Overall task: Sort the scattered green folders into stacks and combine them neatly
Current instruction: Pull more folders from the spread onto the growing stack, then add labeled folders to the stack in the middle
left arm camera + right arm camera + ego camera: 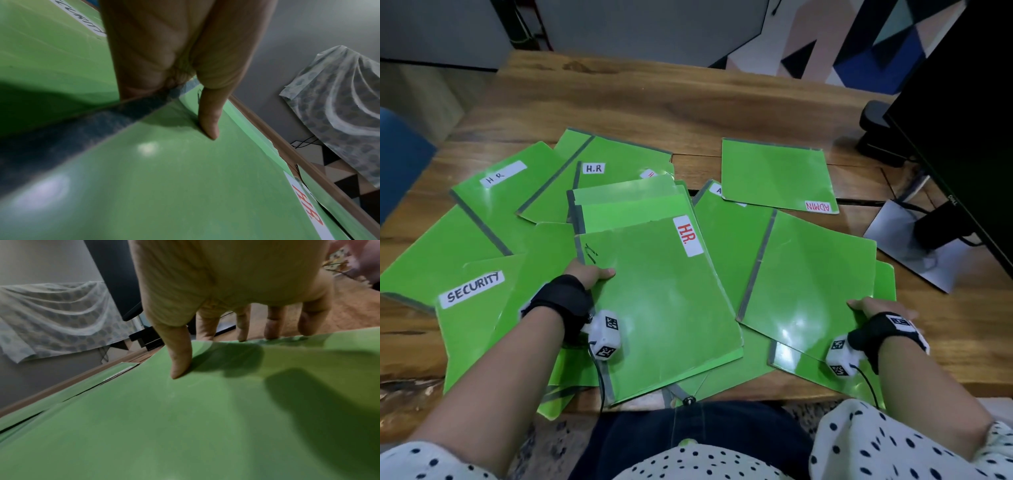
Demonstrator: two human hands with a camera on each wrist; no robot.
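Several green folders lie scattered and overlapping on a wooden table [654,102]. My left hand [594,272] grips the grey left spine of the central folder labelled H.R. [664,301]. Its thumb [209,120] presses on the cover [185,178] and its fingers are hidden beneath. My right hand [876,308] holds the right edge of an unlabelled folder [811,274], with the thumb [180,360] on top and the fingers [273,326] curled past the far edge. A SECURITY folder [472,308] lies front left. An ADMIN folder [774,174] lies apart at the back right.
A black monitor [962,102] on a silver stand [914,243] occupies the table's right side. More H.R folders [506,202] fan out at the back left. Bare wood shows behind the folders. Some folders overhang the near table edge above my lap.
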